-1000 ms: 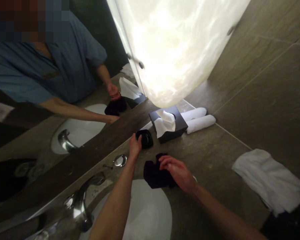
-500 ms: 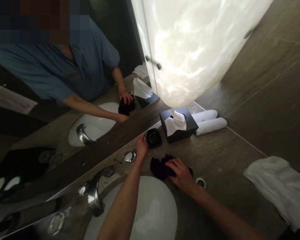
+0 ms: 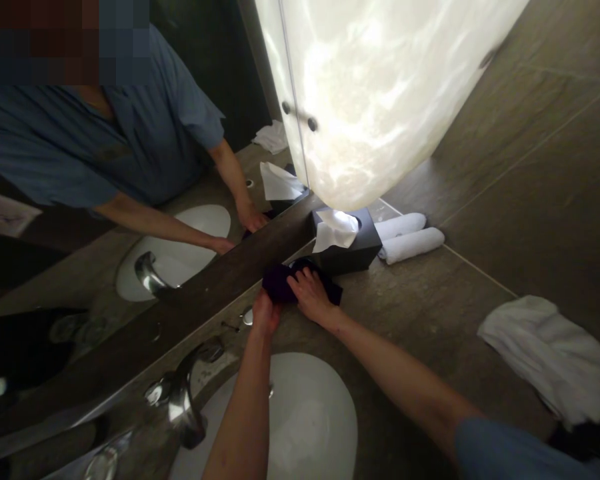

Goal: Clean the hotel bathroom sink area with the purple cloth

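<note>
A dark purple cloth (image 3: 279, 283) lies bunched near the mirror, to the left of the black tissue box (image 3: 357, 253). My right hand (image 3: 311, 293) grips the cloth from above with bent fingers. Just below the cloth's left end is my left hand (image 3: 267, 311), its fingers curled at the cloth's edge; what they hold is hidden. The black dish is mostly covered by the cloth and my right hand.
A white sink (image 3: 313, 413) with a chrome faucet (image 3: 183, 400) is below my hands. Two rolled white towels (image 3: 413, 244) sit behind the tissue box. A crumpled white towel (image 3: 550, 353) lies at the right. The mirror runs along the left.
My right hand has moved up and left with the cloth, which now covers the black dish. My left hand has shifted slightly down and left. The view has shifted a little.
</note>
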